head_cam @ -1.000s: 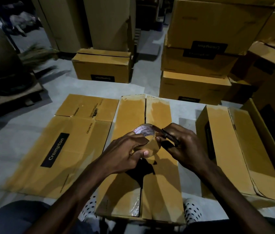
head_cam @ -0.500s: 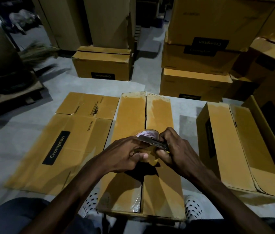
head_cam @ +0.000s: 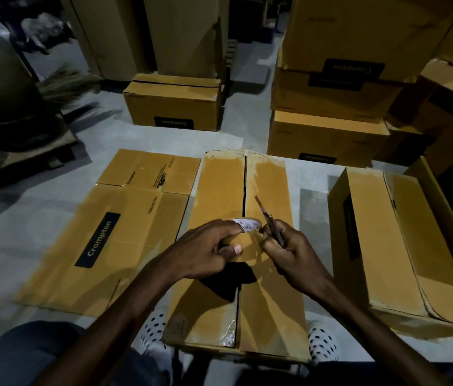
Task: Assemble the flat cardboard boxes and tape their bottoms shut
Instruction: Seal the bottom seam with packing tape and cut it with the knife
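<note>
An assembled cardboard box (head_cam: 219, 190) stands in front of me with its two flaps closed and a dark seam down the middle; clear tape shows at the near end of the seam. My left hand (head_cam: 205, 249) grips a roll of brown tape (head_cam: 244, 232) with a white printed core, held just above the box. My right hand (head_cam: 286, 246) grips a thin dark blade (head_cam: 268, 218) whose tip points away from me, beside the roll's right edge. A flat unfolded box (head_cam: 114, 232) printed "Crompton" lies on the floor to the left.
Another assembled box (head_cam: 392, 246) lies on its side at the right. Stacks of brown boxes (head_cam: 331, 93) fill the back right, one box (head_cam: 175, 107) stands at the back centre. A broom (head_cam: 69, 84) and dark objects sit at the left. My spotted shoes (head_cam: 321, 344) flank the box.
The roll has turned flatter in my left hand. My right hand has swung the blade from lying across the roll to pointing up and away beside it.
</note>
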The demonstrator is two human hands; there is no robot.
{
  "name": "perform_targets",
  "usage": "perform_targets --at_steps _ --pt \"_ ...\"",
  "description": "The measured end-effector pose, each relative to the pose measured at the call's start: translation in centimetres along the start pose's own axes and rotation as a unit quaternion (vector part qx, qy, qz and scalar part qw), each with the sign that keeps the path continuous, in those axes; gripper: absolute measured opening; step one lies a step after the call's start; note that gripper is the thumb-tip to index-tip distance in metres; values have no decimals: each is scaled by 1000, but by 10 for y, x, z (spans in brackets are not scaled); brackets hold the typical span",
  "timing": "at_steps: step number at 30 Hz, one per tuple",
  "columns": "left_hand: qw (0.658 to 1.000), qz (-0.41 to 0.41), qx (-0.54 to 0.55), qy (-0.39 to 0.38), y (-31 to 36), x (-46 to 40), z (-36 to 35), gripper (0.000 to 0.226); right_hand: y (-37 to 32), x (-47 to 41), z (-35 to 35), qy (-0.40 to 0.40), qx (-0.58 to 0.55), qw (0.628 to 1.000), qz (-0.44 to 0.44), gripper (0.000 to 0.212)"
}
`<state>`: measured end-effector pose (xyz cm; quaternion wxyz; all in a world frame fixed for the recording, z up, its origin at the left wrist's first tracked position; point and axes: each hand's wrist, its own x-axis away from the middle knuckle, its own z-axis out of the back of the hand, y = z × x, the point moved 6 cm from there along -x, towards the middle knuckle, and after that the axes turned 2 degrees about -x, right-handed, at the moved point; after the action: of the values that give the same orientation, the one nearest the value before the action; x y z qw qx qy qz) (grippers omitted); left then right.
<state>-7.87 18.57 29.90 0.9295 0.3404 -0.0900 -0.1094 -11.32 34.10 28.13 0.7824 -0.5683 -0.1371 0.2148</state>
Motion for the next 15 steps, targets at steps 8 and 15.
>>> perform_targets --at_steps 8,15 --pt "998 24 35 36 -4 1 10 41 -14 0 24 74 -164 983 -40 30" --pt "999 26 11 24 1 -1 4 33 -5 1 14 130 -48 990 -27 13"
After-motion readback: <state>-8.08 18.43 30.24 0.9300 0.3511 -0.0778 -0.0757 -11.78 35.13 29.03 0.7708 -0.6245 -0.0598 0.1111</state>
